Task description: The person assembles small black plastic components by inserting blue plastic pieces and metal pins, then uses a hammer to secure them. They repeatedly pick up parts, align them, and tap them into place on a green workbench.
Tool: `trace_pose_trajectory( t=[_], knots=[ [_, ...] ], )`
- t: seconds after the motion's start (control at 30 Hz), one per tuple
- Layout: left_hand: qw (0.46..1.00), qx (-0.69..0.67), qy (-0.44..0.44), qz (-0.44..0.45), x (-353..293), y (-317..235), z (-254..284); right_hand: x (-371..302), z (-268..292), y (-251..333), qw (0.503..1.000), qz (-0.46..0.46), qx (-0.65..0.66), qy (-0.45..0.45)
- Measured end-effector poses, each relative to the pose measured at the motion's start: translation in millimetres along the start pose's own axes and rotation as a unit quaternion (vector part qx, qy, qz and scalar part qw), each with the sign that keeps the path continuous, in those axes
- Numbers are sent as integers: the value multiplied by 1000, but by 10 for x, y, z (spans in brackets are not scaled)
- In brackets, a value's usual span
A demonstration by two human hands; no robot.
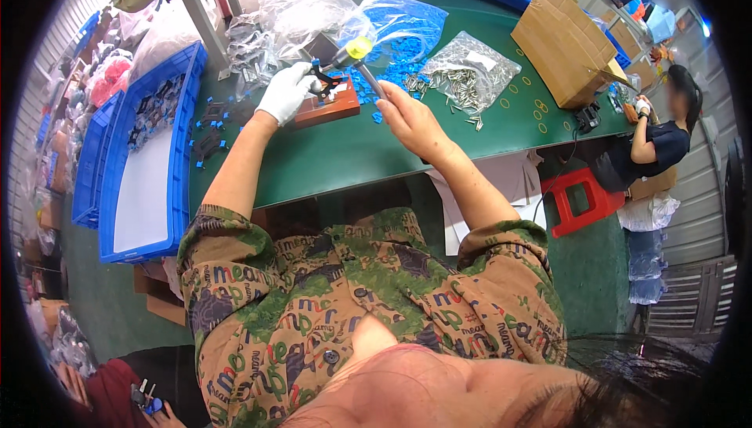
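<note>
My left hand (285, 94), in a white glove, steadies a black bracket-like part (326, 83) with its fingers closed at the edge of it. The part rests on a reddish-brown block (333, 111) on the green table. Wrapped round the handle of a mallet (371, 80) is my bare right hand (413, 122). The mallet's head, grey with a yellow face, is raised just above and right of the part. Small blue pieces (401, 58) lie scattered beyond the block. To the left of my gloved hand are several black parts with blue ends (210, 144).
A clear bag of metal pins (468, 83) lies right of the mallet, with yellow rings (540, 105) beside it. A cardboard box (565, 43) stands at the far right. Blue crates (149, 193) line the left. One person sits at the right; another's hands show at the lower left.
</note>
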State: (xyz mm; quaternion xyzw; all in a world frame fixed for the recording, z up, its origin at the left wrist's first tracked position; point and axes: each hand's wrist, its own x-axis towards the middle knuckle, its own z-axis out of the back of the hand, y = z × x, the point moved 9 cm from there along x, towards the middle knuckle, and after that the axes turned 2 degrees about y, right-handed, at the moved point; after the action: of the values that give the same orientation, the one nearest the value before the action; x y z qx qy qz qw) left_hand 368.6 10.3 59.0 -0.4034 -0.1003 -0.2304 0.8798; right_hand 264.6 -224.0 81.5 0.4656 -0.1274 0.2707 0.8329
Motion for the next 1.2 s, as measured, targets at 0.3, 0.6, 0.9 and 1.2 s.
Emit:
trace_pose_trajectory(
  t=[0.3,0.6,0.9,1.2],
  knots=[
    [995,-60,67,40,-21,204,-44,358,-215,73,983,-54,-77,158],
    [996,17,70,44,-71,-144,-2,475,450,449,988,90,68,-108],
    [997,-28,68,22,-19,70,-48,396,259,184,1000,3,13,17],
    [972,-161,-62,160,-814,360,676,-304,201,-237,960,-157,206,110]
  ],
)
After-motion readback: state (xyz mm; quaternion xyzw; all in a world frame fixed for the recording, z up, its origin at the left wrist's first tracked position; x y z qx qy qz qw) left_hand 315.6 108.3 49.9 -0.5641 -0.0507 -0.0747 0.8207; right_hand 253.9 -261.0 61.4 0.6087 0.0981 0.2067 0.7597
